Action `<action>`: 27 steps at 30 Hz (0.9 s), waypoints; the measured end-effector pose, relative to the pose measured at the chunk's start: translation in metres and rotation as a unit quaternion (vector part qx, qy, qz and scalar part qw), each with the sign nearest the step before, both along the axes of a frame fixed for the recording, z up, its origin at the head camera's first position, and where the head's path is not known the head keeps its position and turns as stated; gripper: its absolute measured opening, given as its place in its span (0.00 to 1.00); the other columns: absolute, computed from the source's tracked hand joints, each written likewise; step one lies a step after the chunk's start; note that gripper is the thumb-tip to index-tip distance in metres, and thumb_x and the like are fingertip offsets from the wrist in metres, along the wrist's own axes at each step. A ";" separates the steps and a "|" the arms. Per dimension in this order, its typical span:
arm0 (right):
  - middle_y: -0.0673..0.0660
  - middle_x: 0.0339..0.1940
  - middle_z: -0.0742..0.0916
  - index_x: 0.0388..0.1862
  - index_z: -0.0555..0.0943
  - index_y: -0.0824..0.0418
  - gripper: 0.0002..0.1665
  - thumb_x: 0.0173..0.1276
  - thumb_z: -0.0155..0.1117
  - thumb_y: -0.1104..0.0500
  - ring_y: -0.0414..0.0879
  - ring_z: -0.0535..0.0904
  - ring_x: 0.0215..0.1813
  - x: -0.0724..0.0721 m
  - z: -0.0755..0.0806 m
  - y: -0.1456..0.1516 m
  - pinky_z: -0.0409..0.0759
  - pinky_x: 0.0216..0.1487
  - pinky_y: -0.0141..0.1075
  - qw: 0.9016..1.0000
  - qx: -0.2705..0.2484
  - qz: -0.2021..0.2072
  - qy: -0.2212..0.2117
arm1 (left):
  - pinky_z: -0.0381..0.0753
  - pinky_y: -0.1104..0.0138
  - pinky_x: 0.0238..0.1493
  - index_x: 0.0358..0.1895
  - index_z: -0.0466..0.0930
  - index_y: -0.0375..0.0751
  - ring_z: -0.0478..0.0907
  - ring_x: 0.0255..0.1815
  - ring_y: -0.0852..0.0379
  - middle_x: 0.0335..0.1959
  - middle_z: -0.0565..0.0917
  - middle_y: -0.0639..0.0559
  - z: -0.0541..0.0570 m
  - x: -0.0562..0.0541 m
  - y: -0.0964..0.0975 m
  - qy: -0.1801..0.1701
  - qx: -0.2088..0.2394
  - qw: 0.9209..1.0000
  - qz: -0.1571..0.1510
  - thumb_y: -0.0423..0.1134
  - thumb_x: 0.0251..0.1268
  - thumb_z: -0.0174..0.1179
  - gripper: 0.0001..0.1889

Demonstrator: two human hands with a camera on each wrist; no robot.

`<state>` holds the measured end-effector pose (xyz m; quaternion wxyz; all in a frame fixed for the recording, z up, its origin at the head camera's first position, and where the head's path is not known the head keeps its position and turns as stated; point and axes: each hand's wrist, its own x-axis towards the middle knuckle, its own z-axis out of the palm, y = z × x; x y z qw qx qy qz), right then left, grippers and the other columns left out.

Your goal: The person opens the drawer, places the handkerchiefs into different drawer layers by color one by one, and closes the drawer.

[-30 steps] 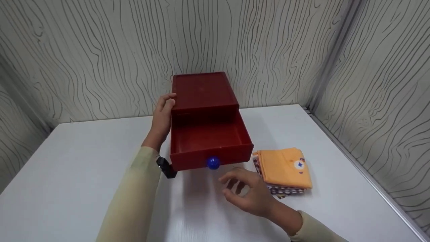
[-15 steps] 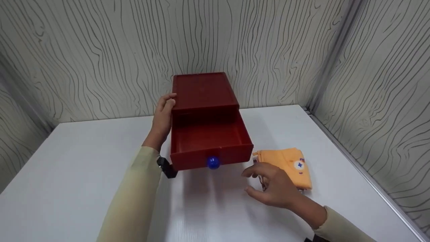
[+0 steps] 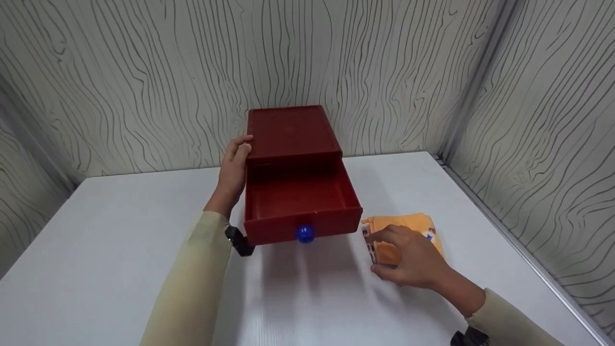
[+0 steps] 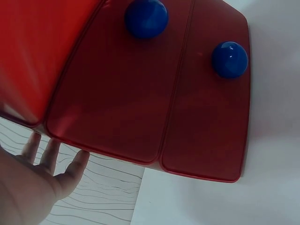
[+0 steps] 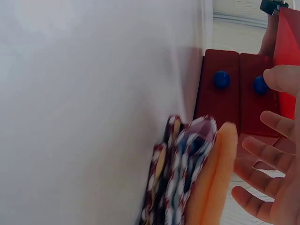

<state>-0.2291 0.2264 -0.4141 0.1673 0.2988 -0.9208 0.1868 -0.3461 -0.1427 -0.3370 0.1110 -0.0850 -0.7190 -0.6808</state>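
A dark red drawer cabinet stands near the back wall, its top drawer pulled out with nothing inside. A blue knob sits on that drawer's front. My left hand rests against the cabinet's left side near the top, fingers extended along it in the left wrist view. To the right lies a stack of folded cloths, an orange cloth on top and checked cloths beneath. My right hand hovers over the stack with fingers and thumb spread, apart from the cloth in the right wrist view.
Two lower drawers with blue knobs are closed under the pulled-out one. The white table meets wood-patterned walls at the back and right. A black wrist camera hangs beside the drawer's left front corner.
My right hand has moved right, from in front of the blue knob to over the orange cloth. My left hand, the cabinet and the drawer have stayed in place.
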 end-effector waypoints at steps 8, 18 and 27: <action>0.41 0.32 0.80 0.39 0.84 0.47 0.23 0.42 0.76 0.43 0.36 0.71 0.34 -0.009 -0.008 0.012 0.67 0.32 0.31 0.998 0.049 -0.021 0.041 | 0.67 0.57 0.61 0.66 0.64 0.48 0.69 0.62 0.50 0.65 0.68 0.45 0.000 0.000 0.001 0.003 0.014 1.000 -0.001 0.47 0.77 0.37 0.20; 0.40 0.25 0.75 0.36 0.83 0.46 0.21 0.43 0.77 0.41 0.35 0.65 0.30 -0.013 -0.012 0.017 0.63 0.29 0.29 0.995 0.087 -0.051 -0.010 | 0.65 0.55 0.63 0.66 0.64 0.48 0.67 0.64 0.50 0.67 0.66 0.46 0.000 -0.001 0.001 0.001 0.019 1.000 -0.006 0.47 0.77 0.37 0.20; 0.40 0.22 0.74 0.34 0.83 0.46 0.18 0.46 0.76 0.43 0.35 0.66 0.29 -0.013 -0.009 0.011 0.64 0.26 0.29 0.992 0.080 -0.074 -0.059 | 0.66 0.55 0.63 0.67 0.64 0.49 0.67 0.64 0.51 0.67 0.66 0.47 0.001 -0.001 0.002 0.001 0.012 1.000 0.000 0.48 0.77 0.37 0.20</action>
